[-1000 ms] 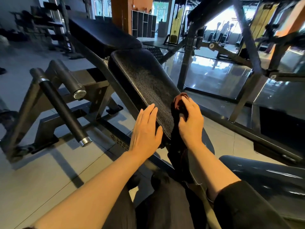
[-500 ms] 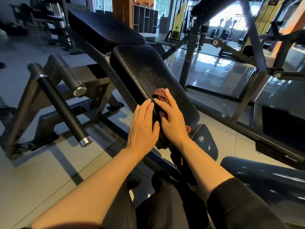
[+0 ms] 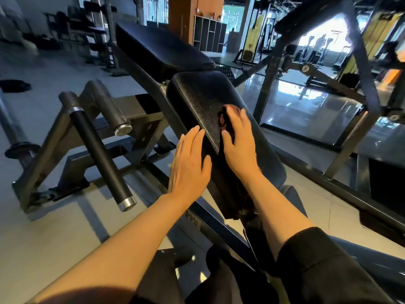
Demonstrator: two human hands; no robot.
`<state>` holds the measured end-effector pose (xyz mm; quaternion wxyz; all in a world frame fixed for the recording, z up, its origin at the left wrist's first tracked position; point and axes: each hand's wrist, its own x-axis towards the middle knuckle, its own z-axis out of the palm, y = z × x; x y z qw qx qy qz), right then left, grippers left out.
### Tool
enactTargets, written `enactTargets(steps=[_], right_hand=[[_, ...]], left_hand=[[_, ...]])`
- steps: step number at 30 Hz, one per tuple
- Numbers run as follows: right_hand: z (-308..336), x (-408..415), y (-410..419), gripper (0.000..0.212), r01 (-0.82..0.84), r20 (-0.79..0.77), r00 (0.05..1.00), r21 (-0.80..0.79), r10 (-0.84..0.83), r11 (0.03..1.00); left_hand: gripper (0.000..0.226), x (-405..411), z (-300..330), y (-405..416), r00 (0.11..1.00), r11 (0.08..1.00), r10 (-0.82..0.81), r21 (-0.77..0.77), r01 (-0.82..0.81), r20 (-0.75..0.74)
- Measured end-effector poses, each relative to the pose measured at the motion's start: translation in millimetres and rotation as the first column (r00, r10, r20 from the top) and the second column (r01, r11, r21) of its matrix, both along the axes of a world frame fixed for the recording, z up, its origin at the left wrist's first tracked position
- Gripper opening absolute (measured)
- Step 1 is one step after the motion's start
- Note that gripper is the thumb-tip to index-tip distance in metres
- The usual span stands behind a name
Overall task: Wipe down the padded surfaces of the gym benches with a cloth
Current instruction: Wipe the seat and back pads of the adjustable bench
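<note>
A: Hands? Left hand (image 3: pixel 189 165) flat, fingers straight, resting on left edge of black pad (image 3: pixel 201 99); right hand (image 3: pixel 238 145) pressing reddish-brown cloth (image 3: pixel 228 116).

B: Cloth? Mid-pad, under right fingers (image 3: pixel 232 117); black roller bar (image 3: pixel 98 154) to left.

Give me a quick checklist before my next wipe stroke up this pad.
1. Cloth under right hand: ok, the fingers press it flat on the near pad.
2. Left hand bracing the pad's near left edge: ok.
3. Path up the pad free of objects: ok.
4. Near pad fully wiped: cannot tell.
5. Far pad wiped: cannot tell.
</note>
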<state>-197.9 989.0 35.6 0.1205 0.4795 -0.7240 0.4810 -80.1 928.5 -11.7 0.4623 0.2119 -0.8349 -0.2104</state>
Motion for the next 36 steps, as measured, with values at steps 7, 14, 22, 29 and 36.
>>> enactTargets(steps=[7, 14, 22, 29, 36], right_hand=[[12.8, -4.7, -20.4, 0.046, -0.110, -0.056, 0.993, -0.081, 0.105, 0.991], [24.7, -7.1, -42.8, 0.041, -0.125, -0.076, 0.989, 0.053, 0.129, 0.991], [-2.2, 2.6, -0.4, 0.040, -0.110, -0.074, 0.990, 0.108, 0.118, 0.988], [-47.6, -2.9, 64.3, 0.040, -0.033, -0.050, 0.998, 0.080, 0.037, 0.996], [-5.9, -1.0, 6.0, 0.043, -0.122, -0.117, 0.984, 0.084, 0.131, 0.989]], left_hand=[[0.058, -3.7, 4.8, -18.5, 1.000, 0.999, 0.022, -0.026, -0.022, -0.003], [0.058, -3.0, 15.8, -23.8, 0.999, 0.998, 0.030, -0.053, -0.030, -0.012], [0.056, -17.3, 2.3, 14.0, 0.999, 0.995, 0.041, -0.093, -0.040, 0.009], [0.052, -12.7, -14.9, 38.9, 1.000, 0.992, 0.008, -0.127, -0.005, 0.020], [0.056, -8.7, 2.2, 25.5, 0.999, 0.995, 0.010, -0.101, -0.007, 0.032]])
